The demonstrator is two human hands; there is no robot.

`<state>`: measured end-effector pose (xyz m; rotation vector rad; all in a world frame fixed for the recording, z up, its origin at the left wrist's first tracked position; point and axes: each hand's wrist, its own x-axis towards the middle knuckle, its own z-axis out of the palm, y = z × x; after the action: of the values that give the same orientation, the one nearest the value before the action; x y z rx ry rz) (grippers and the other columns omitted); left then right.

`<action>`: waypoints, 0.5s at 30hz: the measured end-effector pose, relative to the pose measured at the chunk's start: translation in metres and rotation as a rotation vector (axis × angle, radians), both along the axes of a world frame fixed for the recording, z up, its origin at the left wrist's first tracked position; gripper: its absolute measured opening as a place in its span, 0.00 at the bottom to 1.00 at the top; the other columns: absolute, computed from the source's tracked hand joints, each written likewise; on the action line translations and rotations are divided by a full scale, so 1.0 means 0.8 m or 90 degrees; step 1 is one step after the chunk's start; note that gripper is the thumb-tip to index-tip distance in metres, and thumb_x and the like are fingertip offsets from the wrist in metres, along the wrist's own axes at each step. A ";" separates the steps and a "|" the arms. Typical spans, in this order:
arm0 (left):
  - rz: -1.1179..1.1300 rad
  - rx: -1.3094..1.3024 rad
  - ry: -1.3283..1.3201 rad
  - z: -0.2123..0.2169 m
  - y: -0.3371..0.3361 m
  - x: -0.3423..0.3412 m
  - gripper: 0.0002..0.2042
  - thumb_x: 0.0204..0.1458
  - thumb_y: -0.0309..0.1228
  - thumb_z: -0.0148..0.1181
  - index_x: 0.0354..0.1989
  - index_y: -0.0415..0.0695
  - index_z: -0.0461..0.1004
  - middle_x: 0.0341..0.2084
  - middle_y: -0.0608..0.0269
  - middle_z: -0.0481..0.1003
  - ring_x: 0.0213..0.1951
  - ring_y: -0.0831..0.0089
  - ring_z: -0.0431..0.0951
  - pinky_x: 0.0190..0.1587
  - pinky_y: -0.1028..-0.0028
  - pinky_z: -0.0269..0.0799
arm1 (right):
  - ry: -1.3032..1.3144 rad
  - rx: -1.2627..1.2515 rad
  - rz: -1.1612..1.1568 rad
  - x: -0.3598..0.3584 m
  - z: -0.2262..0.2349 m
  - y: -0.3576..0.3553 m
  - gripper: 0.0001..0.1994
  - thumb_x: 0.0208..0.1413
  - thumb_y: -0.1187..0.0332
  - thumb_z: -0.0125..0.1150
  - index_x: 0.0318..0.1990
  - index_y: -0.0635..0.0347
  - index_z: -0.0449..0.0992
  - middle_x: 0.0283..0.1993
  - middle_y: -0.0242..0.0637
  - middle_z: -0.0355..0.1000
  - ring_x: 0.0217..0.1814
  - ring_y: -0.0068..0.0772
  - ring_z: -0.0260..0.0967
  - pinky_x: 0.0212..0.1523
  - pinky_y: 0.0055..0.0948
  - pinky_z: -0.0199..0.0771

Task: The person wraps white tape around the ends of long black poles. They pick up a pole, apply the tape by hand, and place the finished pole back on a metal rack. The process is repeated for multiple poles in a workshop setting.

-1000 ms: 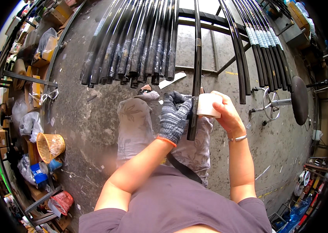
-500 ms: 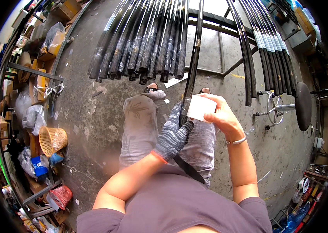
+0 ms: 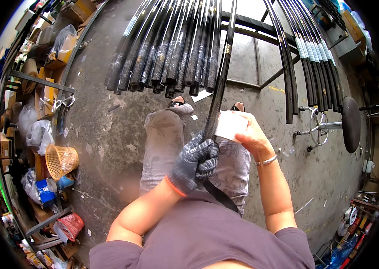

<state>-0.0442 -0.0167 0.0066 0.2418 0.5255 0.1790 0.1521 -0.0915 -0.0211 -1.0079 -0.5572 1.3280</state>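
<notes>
Wiping step, by the look of it: gloved left hand (image 3: 194,162) grips the black rod (image 3: 218,96) over the lap, right hand (image 3: 251,136) pinches a white cloth (image 3: 230,125) against it, just above the glove; next stroke likely needs a steady rod.

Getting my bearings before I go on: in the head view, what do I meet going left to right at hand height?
Orange basket → gloved left hand on the black rod → white pad in the bare right hand → round black stool.
</notes>
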 end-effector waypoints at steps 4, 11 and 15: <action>-0.008 -0.099 -0.010 -0.005 -0.006 -0.007 0.06 0.62 0.36 0.53 0.44 0.52 0.66 0.26 0.71 0.67 0.16 0.84 0.62 0.12 0.84 0.56 | 0.007 0.029 -0.024 -0.007 -0.023 -0.004 0.32 0.35 0.62 0.77 0.49 0.70 0.75 0.46 0.33 0.73 0.49 0.21 0.70 0.52 0.24 0.70; 0.064 0.150 0.202 -0.002 -0.017 -0.008 0.09 0.62 0.41 0.53 0.34 0.51 0.67 0.23 0.70 0.68 0.17 0.80 0.66 0.12 0.82 0.57 | 0.020 -0.001 0.009 -0.007 -0.023 -0.005 0.39 0.30 0.58 0.83 0.51 0.69 0.72 0.49 0.40 0.75 0.53 0.31 0.73 0.57 0.31 0.72; -0.032 -0.129 0.028 -0.015 -0.015 -0.016 0.13 0.62 0.45 0.53 0.41 0.48 0.70 0.22 0.67 0.70 0.14 0.78 0.67 0.11 0.81 0.58 | 0.110 0.138 0.057 -0.027 0.009 0.002 0.42 0.35 0.49 0.77 0.52 0.76 0.72 0.53 0.51 0.73 0.55 0.40 0.72 0.59 0.34 0.69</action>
<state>-0.0573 -0.0287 -0.0050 0.0610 0.5764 0.0707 0.1308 -0.0896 -0.0139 -0.6915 -0.6047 1.3852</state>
